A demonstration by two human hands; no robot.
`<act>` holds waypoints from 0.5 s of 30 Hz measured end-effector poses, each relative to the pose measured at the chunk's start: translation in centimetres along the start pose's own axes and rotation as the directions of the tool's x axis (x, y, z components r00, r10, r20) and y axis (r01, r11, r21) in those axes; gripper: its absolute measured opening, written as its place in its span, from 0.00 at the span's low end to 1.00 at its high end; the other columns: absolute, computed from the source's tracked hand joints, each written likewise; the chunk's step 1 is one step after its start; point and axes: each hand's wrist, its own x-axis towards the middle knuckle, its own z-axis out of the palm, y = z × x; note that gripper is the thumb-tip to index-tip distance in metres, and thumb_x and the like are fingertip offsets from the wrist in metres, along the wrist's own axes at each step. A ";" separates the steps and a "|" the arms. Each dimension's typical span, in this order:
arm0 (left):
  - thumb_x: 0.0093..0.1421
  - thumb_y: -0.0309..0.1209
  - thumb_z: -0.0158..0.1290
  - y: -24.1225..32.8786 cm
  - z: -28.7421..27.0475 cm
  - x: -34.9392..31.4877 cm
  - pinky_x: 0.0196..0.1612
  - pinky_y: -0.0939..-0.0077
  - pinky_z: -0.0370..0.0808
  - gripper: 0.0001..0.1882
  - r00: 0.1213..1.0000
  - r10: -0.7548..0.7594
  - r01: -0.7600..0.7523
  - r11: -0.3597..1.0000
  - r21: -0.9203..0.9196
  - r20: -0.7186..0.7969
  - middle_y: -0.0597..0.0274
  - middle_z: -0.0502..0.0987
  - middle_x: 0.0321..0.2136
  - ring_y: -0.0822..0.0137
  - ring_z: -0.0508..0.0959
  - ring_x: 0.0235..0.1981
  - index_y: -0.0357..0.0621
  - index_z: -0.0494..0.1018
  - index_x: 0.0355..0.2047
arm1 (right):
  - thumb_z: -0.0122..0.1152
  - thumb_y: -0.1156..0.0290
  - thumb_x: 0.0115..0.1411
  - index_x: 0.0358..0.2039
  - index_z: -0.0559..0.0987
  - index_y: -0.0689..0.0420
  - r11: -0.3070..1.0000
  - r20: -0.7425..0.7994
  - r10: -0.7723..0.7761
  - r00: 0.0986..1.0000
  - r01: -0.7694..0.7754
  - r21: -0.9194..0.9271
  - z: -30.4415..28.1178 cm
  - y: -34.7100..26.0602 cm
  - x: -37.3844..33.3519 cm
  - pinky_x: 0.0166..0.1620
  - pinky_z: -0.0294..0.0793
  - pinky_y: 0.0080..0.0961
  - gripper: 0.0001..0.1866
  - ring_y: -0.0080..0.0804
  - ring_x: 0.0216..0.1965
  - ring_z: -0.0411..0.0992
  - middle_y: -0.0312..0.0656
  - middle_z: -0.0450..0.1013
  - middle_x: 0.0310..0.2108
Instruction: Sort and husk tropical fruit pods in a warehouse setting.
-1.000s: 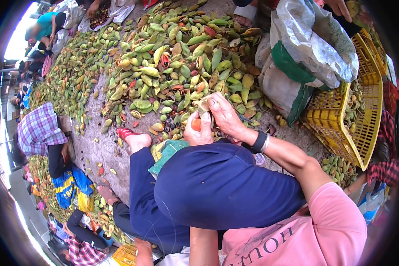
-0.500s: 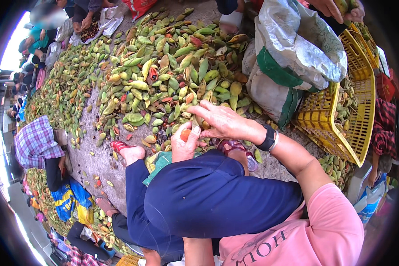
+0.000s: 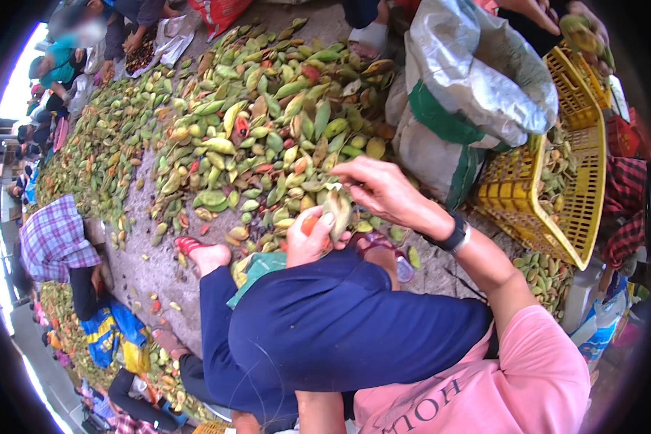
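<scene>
left hand – curled around a green pod | right hand – fingers half bent near its top, can't tell if gripping | big pod heap ahead

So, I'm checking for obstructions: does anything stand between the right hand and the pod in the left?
Nothing visible does. The right hand is close by the upper end of the greenish pod, which the left hand grips; whether right hand and pod touch, I can't tell. The pod heap lies beyond, not between them.

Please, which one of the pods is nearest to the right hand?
The pale green-brown pod in the left hand; the other pods nearby lie in the pile.
</scene>
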 end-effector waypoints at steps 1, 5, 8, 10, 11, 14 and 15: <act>0.62 0.34 0.56 -0.6 -0.2 0.1 0.27 0.74 0.81 0.24 1.000 -0.016 0.018 0.995 -0.103 0.021 0.50 0.78 0.38 0.61 0.83 0.31 0.31 0.65 0.52 | 0.58 0.83 0.53 0.45 0.76 0.57 1.000 -0.080 0.028 0.996 -0.029 -0.012 -2.3 -2.1 0.4 0.36 0.72 0.32 0.17 0.40 0.32 0.72 0.45 0.70 0.31; 0.63 0.34 0.54 -1.2 -3.8 -0.6 0.34 0.70 0.83 0.28 0.991 0.085 -0.057 0.967 -0.247 0.102 0.48 0.75 0.47 0.55 0.82 0.40 0.34 0.60 0.58 | 0.64 0.81 0.52 0.42 0.78 0.56 0.851 -0.413 -0.179 0.893 -0.070 -0.520 -12.2 -6.5 3.3 0.35 0.72 0.29 0.15 0.38 0.32 0.72 0.43 0.68 0.30; 0.64 0.34 0.53 -1.5 -2.3 0.5 0.34 0.67 0.84 0.25 0.977 0.154 -0.095 0.935 -0.342 0.150 0.50 0.74 0.49 0.53 0.80 0.44 0.39 0.60 0.58 | 0.67 0.75 0.52 0.42 0.78 0.57 0.713 -0.466 -0.234 0.853 -0.175 -0.678 -20.4 -3.6 4.4 0.37 0.72 0.31 0.15 0.40 0.33 0.72 0.45 0.69 0.32; 0.64 0.33 0.53 -1.6 -2.4 0.4 0.34 0.67 0.84 0.26 0.975 0.163 -0.101 0.932 -0.349 0.154 0.50 0.74 0.49 0.53 0.80 0.45 0.40 0.60 0.59 | 0.67 0.71 0.53 0.43 0.78 0.56 0.621 -0.444 -0.107 0.890 -0.288 -0.729 -22.8 -1.9 5.0 0.42 0.71 0.36 0.17 0.44 0.38 0.72 0.46 0.69 0.37; 0.63 0.33 0.53 -1.6 -2.5 0.3 0.35 0.66 0.84 0.26 0.975 0.162 -0.100 0.931 -0.352 0.149 0.50 0.74 0.49 0.53 0.80 0.45 0.41 0.60 0.59 | 0.67 0.71 0.53 0.43 0.78 0.56 0.623 -0.441 -0.115 0.890 -0.281 -0.730 -22.7 -1.5 4.9 0.42 0.71 0.36 0.17 0.44 0.38 0.72 0.46 0.69 0.37; 0.63 0.34 0.55 -1.8 -1.9 0.7 0.36 0.67 0.84 0.27 0.977 0.151 -0.087 0.927 -0.366 0.150 0.50 0.74 0.49 0.54 0.80 0.45 0.40 0.59 0.59 | 0.65 0.75 0.50 0.46 0.77 0.53 0.233 -0.398 -0.268 0.877 -0.342 -0.911 -21.7 -0.4 3.4 0.49 0.68 0.41 0.20 0.48 0.46 0.68 0.44 0.70 0.41; 0.62 0.34 0.56 -1.8 -1.6 0.7 0.36 0.68 0.83 0.28 0.977 0.156 -0.093 0.925 -0.367 0.145 0.50 0.74 0.49 0.55 0.80 0.44 0.37 0.59 0.59 | 0.65 0.75 0.50 0.46 0.77 0.53 0.231 -0.402 -0.266 0.876 -0.347 -0.909 -20.9 -0.4 2.9 0.49 0.68 0.41 0.20 0.48 0.46 0.68 0.44 0.70 0.41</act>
